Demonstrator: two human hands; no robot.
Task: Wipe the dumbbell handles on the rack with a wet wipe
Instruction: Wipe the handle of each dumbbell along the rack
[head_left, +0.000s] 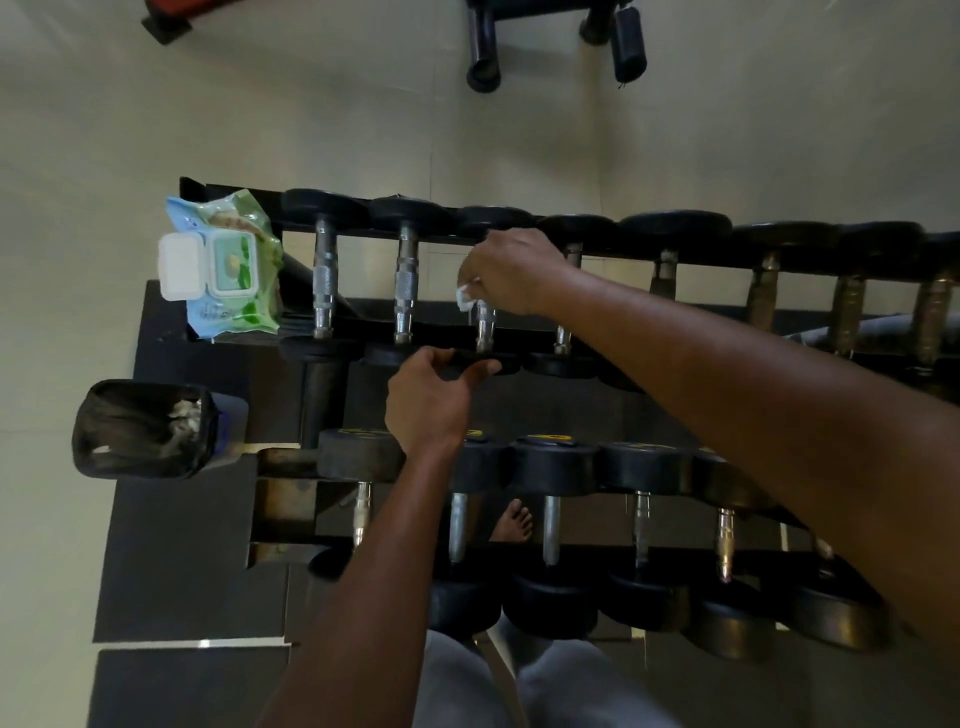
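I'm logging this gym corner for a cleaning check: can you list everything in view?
upper-tier dumbbells: about eight, black heads, steel handles, top rack row
lower-tier dumbbells: about six, black, near row
rack: one, dark metal
wet wipe pack: one, green-blue, white lid open, rack's left end
wet wipe: one, white, on third handle
bin: one, black liner, floor left
bench legs: black, top
bare foot: one, under rack
left hand: grips third dumbbell's near head
right hand: fingers pinch wipe

Your arms are bare, with no sleeves showing. You wear light grey trousers (545, 686). Your foot (514, 522) is bare.
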